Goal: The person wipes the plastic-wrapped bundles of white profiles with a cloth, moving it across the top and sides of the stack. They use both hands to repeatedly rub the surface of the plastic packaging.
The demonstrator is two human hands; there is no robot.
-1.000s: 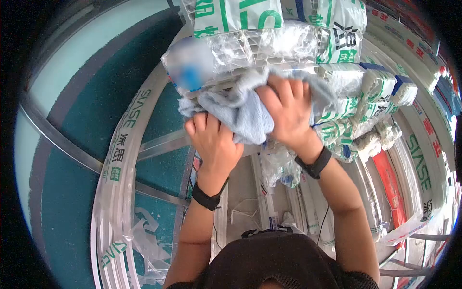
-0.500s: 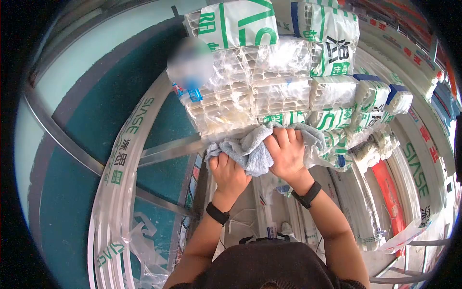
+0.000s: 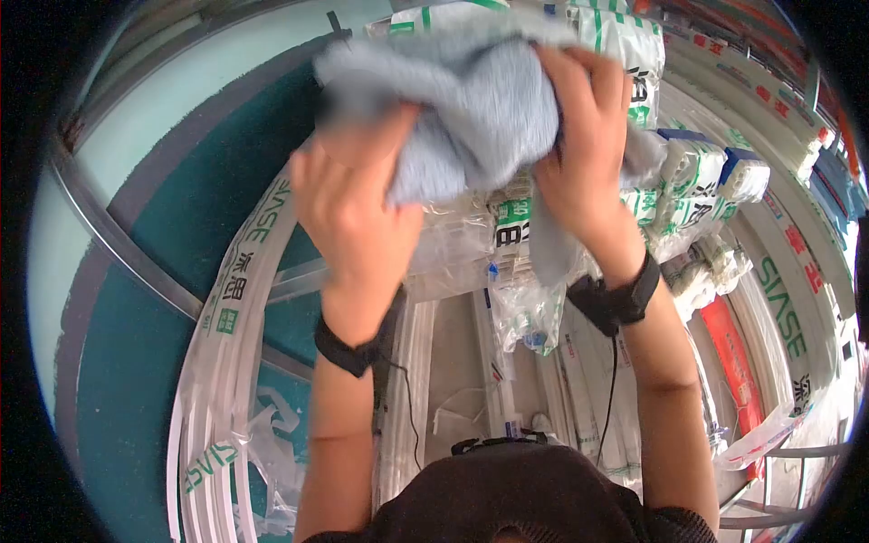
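A crumpled light blue-grey cloth point(image 3: 489, 118) hangs between my raised hands, in front of the stacked plastic-wrapped packs. My left hand point(image 3: 358, 199) grips its lower left side, fingers partly blurred by motion. On the other side my right hand point(image 3: 588, 145) has its fingers wrapped round the cloth, and one end of the cloth dangles below. A black band sits on each wrist. Behind the cloth, the wrapped packs point(image 3: 692, 176) with green print and blue ends are partly hidden.
Long wrapped white profiles point(image 3: 240, 290) curve down the left side beside a metal rail point(image 3: 127, 244). More long profiles point(image 3: 769, 317) lie on the right, near a red strip point(image 3: 735, 366). Loose clear plastic point(image 3: 529, 312) hangs below the packs.
Both hands have risen with the cloth, which now looks larger and covers much of the upper packs. My left hand has moved left and the right hand slightly right.
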